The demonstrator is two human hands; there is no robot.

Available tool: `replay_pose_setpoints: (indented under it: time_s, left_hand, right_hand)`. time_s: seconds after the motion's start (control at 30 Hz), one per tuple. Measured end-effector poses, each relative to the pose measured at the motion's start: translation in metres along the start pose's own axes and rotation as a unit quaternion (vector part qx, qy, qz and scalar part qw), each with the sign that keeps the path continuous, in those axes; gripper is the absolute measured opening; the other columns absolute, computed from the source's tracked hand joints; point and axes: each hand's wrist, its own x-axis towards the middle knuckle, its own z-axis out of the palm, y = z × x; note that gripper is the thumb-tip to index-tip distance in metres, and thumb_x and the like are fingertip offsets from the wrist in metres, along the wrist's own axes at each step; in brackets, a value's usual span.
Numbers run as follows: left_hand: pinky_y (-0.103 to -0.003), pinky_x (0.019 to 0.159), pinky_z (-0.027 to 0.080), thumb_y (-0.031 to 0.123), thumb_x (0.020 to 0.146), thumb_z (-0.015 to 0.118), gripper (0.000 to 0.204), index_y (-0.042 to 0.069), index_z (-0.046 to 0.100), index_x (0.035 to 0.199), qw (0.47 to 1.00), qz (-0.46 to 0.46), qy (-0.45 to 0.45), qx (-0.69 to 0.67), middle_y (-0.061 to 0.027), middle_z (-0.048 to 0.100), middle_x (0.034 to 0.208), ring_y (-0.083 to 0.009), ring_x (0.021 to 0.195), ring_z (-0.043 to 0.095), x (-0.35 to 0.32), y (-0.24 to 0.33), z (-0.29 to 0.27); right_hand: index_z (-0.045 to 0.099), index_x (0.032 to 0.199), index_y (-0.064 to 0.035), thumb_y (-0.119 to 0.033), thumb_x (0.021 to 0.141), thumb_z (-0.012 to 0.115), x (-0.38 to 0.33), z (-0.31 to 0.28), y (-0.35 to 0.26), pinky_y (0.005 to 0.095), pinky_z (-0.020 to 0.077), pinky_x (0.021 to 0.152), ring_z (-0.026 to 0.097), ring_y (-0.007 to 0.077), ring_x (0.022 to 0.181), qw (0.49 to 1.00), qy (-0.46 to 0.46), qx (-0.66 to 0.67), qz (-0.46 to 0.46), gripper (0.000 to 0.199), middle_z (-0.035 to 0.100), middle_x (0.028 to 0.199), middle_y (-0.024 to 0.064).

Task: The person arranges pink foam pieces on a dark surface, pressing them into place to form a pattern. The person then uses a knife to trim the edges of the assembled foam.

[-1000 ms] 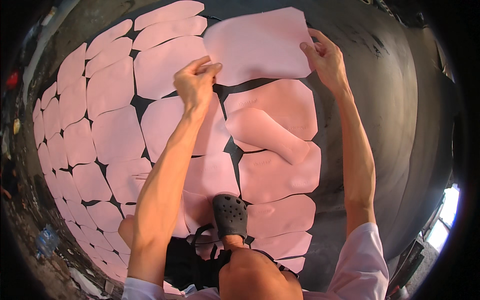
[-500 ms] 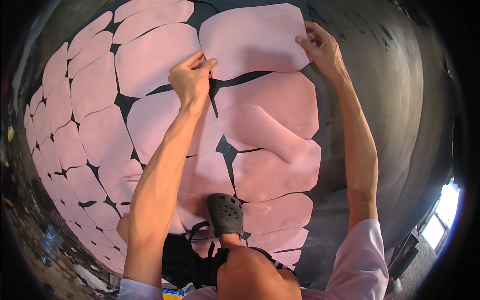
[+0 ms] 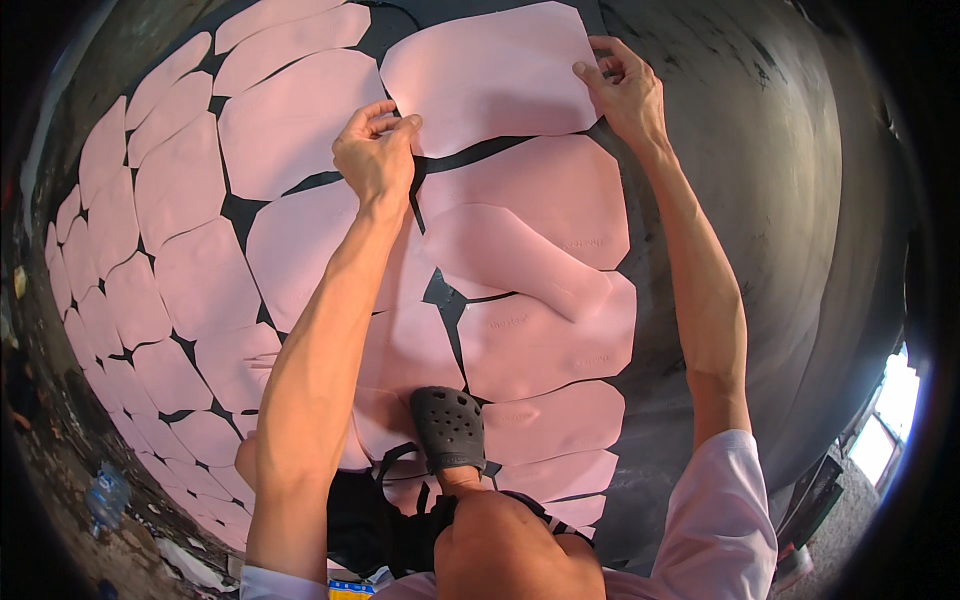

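Two hands — left hand (image 3: 378, 150), right hand (image 3: 625, 92) — fingers pinched on one pink sheet (image 3: 490, 75)

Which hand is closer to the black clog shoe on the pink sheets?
The left. The left hand grips the top pink sheet at its lower left edge, above the black clog. The right hand holds that sheet's right edge, higher and farther away.

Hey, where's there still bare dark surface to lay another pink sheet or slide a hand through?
The wide bare stretch of dark surface lies right of the right hand and the top pink sheet that both hands grip. Left of the left hand, the pink sheets sit tightly packed, leaving only thin dark gaps. The black clog stands on sheets below.
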Motion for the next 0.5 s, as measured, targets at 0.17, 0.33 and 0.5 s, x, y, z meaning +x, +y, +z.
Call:
replay_pose_setpoints:
  time_s: [0.17,0.33,0.5]
  left_hand:
    - [-0.030,0.069,0.062,-0.001,0.085,0.090,0.043,-0.006,0.072,0.124,1.000,-0.007,0.000,0.012,-0.0097,0.079,0.092,-0.0158,0.073,0.075,0.000,0.005,-0.003]
    - [-0.036,0.075,0.063,0.000,0.082,0.094,0.057,-0.003,0.064,0.131,0.994,-0.052,0.028,0.090,-0.0146,0.076,0.116,-0.0227,0.088,0.077,0.002,0.026,-0.003]
    - [-0.049,0.103,0.058,-0.002,0.076,0.094,0.076,-0.001,0.057,0.143,0.897,0.304,0.002,0.322,-0.0183,0.066,0.142,-0.0372,0.121,0.069,0.005,0.011,-0.012]
  right_hand:
    - [0.077,0.136,-0.0126,-0.027,0.096,0.081,0.001,0.004,-0.003,0.0408,0.0595,0.079,0.074,0.0183,0.071,1.000,0.023,-0.015,0.006,0.043,0.080,0.096,0.0061]
    - [0.076,0.138,-0.0140,-0.025,0.097,0.080,-0.005,0.011,-0.005,0.0453,0.0579,0.089,0.076,0.0250,0.094,0.998,0.043,-0.012,0.049,0.042,0.079,0.106,0.0071]
    - [0.065,0.153,-0.0175,-0.023,0.101,0.077,-0.019,0.030,-0.042,0.0550,0.0470,0.115,0.062,0.0334,0.139,0.927,0.225,-0.269,-0.135,0.054,0.069,0.148,0.0121]
